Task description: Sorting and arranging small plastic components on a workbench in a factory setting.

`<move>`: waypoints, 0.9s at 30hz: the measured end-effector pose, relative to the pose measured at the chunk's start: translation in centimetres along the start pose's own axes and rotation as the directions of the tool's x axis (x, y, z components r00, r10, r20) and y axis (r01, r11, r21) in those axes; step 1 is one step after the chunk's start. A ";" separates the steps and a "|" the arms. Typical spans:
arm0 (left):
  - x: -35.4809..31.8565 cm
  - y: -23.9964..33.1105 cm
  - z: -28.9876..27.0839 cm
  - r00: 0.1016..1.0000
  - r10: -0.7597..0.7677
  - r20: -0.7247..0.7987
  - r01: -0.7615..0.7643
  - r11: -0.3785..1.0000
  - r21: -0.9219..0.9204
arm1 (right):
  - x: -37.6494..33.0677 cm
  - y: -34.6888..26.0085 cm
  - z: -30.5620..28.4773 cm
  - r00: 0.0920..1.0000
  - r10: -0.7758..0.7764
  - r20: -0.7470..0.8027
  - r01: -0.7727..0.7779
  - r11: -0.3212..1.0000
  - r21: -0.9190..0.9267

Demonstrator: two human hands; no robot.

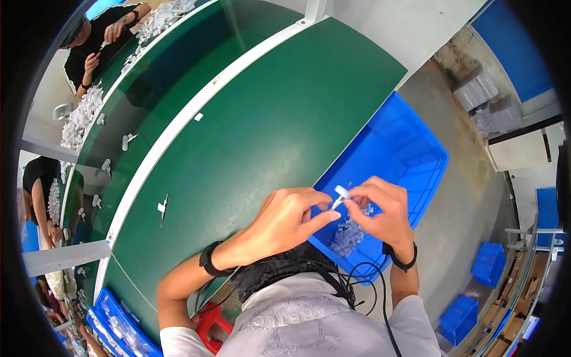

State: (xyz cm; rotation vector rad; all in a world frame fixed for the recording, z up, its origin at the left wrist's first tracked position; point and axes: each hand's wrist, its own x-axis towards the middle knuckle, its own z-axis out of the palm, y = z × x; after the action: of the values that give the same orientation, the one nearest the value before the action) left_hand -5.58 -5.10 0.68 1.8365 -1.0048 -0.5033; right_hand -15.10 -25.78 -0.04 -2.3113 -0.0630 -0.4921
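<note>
Above the near end of a blue bin (416,140), my two hands meet at a small white part (341,192) with a rounded head and a thin stem. The thumb and index finger of my left hand (288,217) close around the stem's lower end. My right hand (383,208) pinches the part beside its head. Fingertips hide some of the stem. Below the hands, many small white pieces (348,238) lie heaped in the bin.
A green table (250,137) on my left carries a thin dark rod with a white tab (162,208) and a white scrap (198,117). Beyond its white rail, co-workers (98,44) sit by piles of white parts (83,119). A red stool (211,327) and blue crates (489,265) stand nearby.
</note>
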 end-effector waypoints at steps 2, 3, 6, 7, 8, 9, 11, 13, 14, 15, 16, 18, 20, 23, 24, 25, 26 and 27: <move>0.4 -0.1 0.3 0.994 -0.108 0.029 0.109 0.992 -0.066 | 0.7 -1.2 0.7 0.991 -0.128 -0.022 0.127 0.991 -0.047; 0.4 -0.2 0.2 0.993 -0.112 0.038 0.115 0.991 -0.069 | 0.9 -1.3 0.9 0.993 -0.117 -0.022 0.116 0.992 -0.045; -0.3 -0.7 -1.2 0.915 -0.394 0.088 0.401 0.863 -0.307 | 0.9 -1.4 0.7 0.992 -0.123 0.032 0.123 0.992 0.008; -0.5 -0.5 -1.6 0.910 -0.407 0.076 0.409 0.857 -0.314 | 0.9 -1.5 0.7 0.993 -0.110 0.032 0.110 0.994 0.004; -0.6 -0.7 -1.8 0.910 -0.406 0.080 0.410 0.857 -0.312 | 1.1 -1.7 0.9 0.995 -0.090 0.033 0.089 0.995 0.043; -0.8 -1.0 -2.0 0.911 -0.405 0.083 0.410 0.858 -0.310 | 1.2 -1.7 1.0 0.997 -0.071 0.034 0.068 0.994 0.081; -1.1 -0.8 -3.0 0.904 -0.425 0.048 0.413 0.839 -0.355 | 1.1 -1.4 0.9 0.998 -0.062 0.019 0.060 0.993 0.102; -1.2 -0.8 -5.0 0.890 -0.454 -0.050 0.406 0.836 -0.368 | 0.4 0.0 0.1 0.994 -0.028 -0.102 0.033 0.998 0.047; -1.1 -0.3 -6.8 0.846 -0.510 -0.154 0.457 0.843 -0.285 | 0.0 0.9 -0.3 0.989 0.026 -0.149 -0.018 0.998 0.052; -1.1 -1.1 -8.7 0.830 -0.498 -0.253 0.426 0.857 -0.290 | -0.6 2.4 -0.6 0.980 0.096 -0.172 -0.090 0.995 0.042; -0.9 -2.5 -10.9 0.820 -0.442 -0.364 0.378 0.896 -0.234 | -1.4 4.3 -1.0 0.965 0.167 -0.200 -0.166 0.986 0.025; -0.5 -6.4 -17.1 0.779 -0.389 -0.492 0.320 0.921 -0.221 | -3.6 9.9 -0.4 0.875 0.443 -0.196 -0.441 0.896 0.054; -0.1 -11.1 -23.3 0.669 -0.419 -0.614 0.347 0.906 -0.241 | -7.3 17.8 1.3 0.775 0.630 -0.056 -0.631 0.765 -0.125; -3.6 -18.2 -31.8 0.542 -0.432 -0.721 0.440 0.877 -0.195 | -11.2 26.3 7.0 0.594 0.772 0.225 -0.642 0.624 -0.446; -4.5 -19.4 -32.9 0.473 -0.466 -0.747 0.553 0.818 -0.160 | -12.3 27.9 9.0 0.505 0.817 0.279 -0.631 0.570 -0.527; -5.1 -20.2 -33.8 0.398 -0.490 -0.775 0.655 0.744 -0.134 | -14.5 29.8 10.0 0.501 0.822 0.272 -0.612 0.558 -0.561; -4.6 -20.8 -32.9 0.402 -0.507 -0.763 0.728 0.682 -0.069 | -16.8 31.4 10.1 0.500 0.826 0.260 -0.587 0.544 -0.600; -4.9 -20.2 -32.1 0.375 -0.518 -0.769 0.809 0.588 -0.002 | -18.1 31.7 11.3 0.465 0.839 0.283 -0.588 0.531 -0.610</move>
State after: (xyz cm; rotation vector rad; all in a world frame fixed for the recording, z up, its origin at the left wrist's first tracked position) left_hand 22.56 20.57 -2.60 2.4926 0.3106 0.0061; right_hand -22.08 -38.67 -35.32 -2.5206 0.8541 0.7222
